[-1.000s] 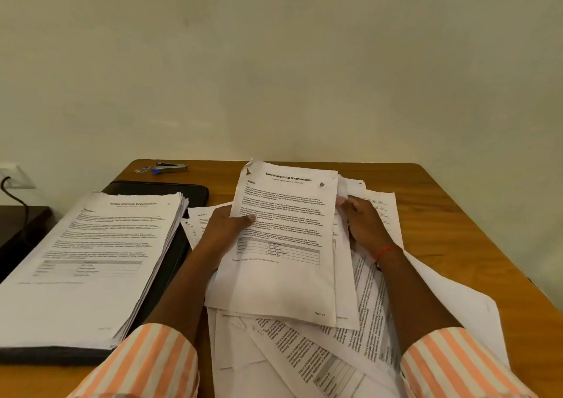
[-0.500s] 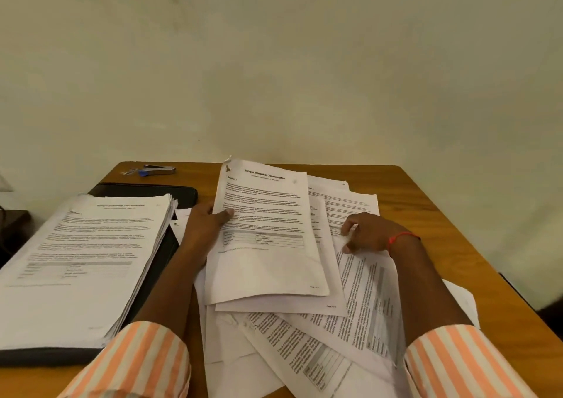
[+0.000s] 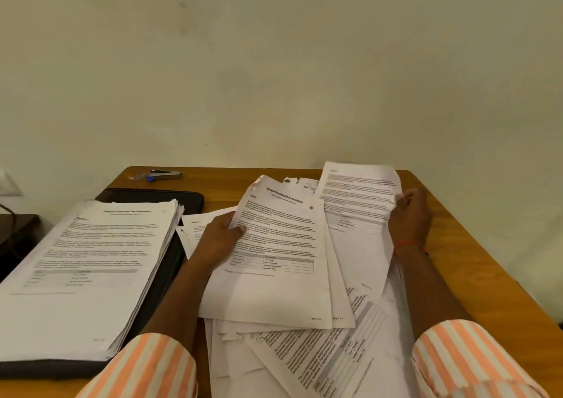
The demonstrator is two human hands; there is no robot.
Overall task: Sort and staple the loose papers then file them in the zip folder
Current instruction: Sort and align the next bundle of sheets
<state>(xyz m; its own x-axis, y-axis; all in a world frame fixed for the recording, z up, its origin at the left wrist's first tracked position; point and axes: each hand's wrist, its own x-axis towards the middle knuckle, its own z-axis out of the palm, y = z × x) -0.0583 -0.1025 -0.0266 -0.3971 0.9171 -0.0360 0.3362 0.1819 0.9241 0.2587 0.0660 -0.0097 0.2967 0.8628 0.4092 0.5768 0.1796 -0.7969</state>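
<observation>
At a wooden table (image 3: 457,245) set against a pale wall (image 3: 274,62), you sit sorting paperwork. Your left hand (image 3: 217,239) grips a few fanned sheets (image 3: 274,275) by their left edge, with the thumb pressed on the printed face of the top page and the fingers out of sight behind. That top page is headed "Sample Internship Documentation", and its upper corners are torn and ragged. Your right hand (image 3: 409,218) has its fingers curled round the right edge of a single sheet (image 3: 356,202), which is lifted at the far right and overlaps the fanned sheets. A red thread (image 3: 408,243) circles that wrist, and striped sleeves (image 3: 146,367) in orange and white cover both forearms at the bottom of the view. Beneath both hands, the loose papers (image 3: 320,364) lie scattered at angles across the middle of the table. To your left, a tall stack (image 3: 91,263) of printed pages rests squarely on the black zip folder (image 3: 176,198), whose far corner and right edge show past it. The stapler (image 3: 166,174) lies at the far left corner of the table, well apart from both hands. A small object sits just beside it, possibly loose staples, though it is too small to make out.
</observation>
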